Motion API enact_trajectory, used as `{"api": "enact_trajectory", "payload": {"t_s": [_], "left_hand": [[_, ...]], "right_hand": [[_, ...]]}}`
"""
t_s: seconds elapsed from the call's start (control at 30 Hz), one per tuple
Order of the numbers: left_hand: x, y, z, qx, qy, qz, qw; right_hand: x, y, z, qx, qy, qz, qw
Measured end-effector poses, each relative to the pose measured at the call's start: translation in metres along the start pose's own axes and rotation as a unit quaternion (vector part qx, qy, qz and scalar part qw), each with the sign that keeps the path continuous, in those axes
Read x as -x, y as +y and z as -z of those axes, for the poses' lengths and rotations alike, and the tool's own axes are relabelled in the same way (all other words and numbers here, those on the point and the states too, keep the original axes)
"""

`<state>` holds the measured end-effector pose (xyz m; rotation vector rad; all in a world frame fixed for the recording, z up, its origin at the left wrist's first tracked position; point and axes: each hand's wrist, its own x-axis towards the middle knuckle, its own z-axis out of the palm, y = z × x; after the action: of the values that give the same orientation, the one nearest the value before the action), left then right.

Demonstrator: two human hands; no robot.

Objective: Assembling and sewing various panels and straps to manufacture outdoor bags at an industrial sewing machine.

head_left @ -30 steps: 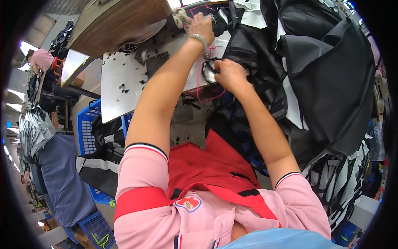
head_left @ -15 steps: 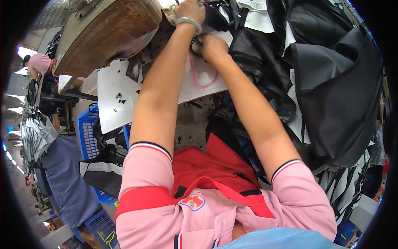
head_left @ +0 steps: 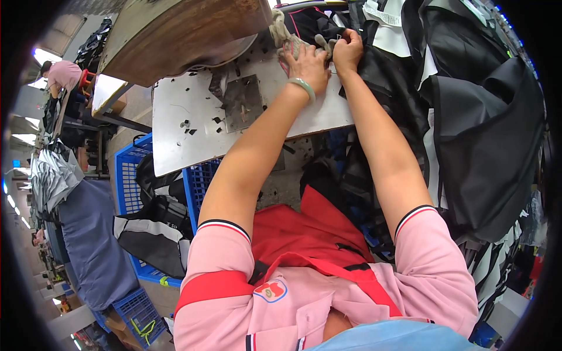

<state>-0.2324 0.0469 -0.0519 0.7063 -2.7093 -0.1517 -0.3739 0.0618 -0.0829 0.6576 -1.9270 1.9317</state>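
Observation:
My left hand [head_left: 309, 69], with a pale bangle at the wrist, lies with fingers spread over a light knit work glove [head_left: 278, 34] at the table's far side. A bit of pink cord shows beside these fingers. Close on its right, my right hand [head_left: 349, 51] is closed, thumb and fingertips pinching the edge of a black fabric piece [head_left: 319, 24] with pink trim. What lies under my left palm is hidden.
Left of my hands, a large brown machine housing [head_left: 175, 41] overhangs the white table [head_left: 181, 143], which bears black scraps. Black fabric [head_left: 486, 146] is heaped at right. A blue crate [head_left: 126, 175] stands lower left. Another person [head_left: 63, 76] is at far left.
My left hand has come down and right from the far edge, opening over the glove. My right hand has moved up and right to the black fabric. The pink loop no longer lies across the table.

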Motion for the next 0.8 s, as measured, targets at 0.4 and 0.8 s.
{"api": "enact_trajectory", "payload": {"t_s": [0.4,0.8], "left_hand": [[0.014,-0.003,-0.029,0.046,0.044,-0.013,0.998],[0.004,-0.016,-0.017,0.038,0.112,0.009,0.993]], "right_hand": [[-0.002,-0.007,0.002,0.252,-0.339,0.023,0.906],[-0.028,-0.001,-0.015,0.331,-0.332,0.166,0.868]]}}
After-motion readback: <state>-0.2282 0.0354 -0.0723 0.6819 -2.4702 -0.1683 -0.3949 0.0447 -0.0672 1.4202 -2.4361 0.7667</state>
